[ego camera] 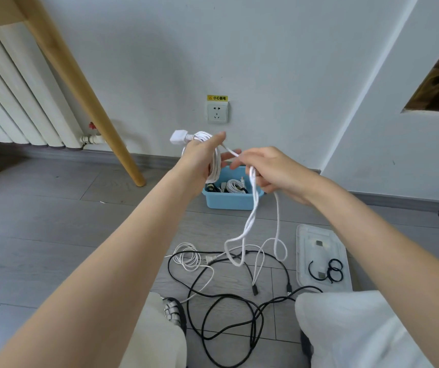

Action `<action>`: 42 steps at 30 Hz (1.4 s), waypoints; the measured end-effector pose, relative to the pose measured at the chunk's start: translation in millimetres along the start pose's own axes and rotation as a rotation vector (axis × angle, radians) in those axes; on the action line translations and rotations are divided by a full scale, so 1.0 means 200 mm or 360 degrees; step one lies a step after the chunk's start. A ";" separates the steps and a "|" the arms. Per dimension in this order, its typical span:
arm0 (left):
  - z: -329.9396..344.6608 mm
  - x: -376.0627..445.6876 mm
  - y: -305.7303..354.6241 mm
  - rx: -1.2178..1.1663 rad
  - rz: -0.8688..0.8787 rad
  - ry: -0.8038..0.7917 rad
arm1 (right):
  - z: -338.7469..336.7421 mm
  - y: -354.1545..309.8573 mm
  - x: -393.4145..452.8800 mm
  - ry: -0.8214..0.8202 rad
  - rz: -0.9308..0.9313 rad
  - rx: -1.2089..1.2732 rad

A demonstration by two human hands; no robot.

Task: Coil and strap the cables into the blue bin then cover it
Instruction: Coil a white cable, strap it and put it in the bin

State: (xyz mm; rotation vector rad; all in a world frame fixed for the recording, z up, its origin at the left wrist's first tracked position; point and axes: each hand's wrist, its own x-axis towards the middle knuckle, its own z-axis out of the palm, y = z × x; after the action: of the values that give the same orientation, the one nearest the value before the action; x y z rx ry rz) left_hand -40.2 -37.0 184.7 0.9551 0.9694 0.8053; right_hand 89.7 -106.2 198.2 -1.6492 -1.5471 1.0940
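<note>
Black cable (229, 314) sprawled on the floor by the person's knees, w/ a small white coil (187, 255) beside it. Left hand (202, 155) held up a white cable (214, 160) wound round it, plug end on top. Right hand (268, 168) pinched the loose strand hanging to the floor. Blue bin (230, 201) sat behind, cables inside; clear lid (321, 258) lay right w/ black straps (332, 269) on it.
</note>
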 end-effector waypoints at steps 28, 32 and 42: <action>-0.22 0.08 -0.09 0.1437 0.0177 0.0696 | -0.28 0.11 0.07 0.0487 0.0010 0.0389; -0.15 0.05 0.02 0.0228 0.0141 0.0514 | -0.12 0.09 0.04 -0.0609 0.0389 -0.0295; 0.00 -0.04 0.09 -0.0396 0.0212 -0.0300 | 0.11 0.06 0.09 -0.0149 0.0047 -0.0094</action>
State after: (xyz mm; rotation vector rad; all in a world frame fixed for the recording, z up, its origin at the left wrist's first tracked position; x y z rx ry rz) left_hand -46.1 -38.3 203.5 0.8672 0.6311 0.9072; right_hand 75.8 -91.1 174.3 -1.6864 -1.6332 1.1666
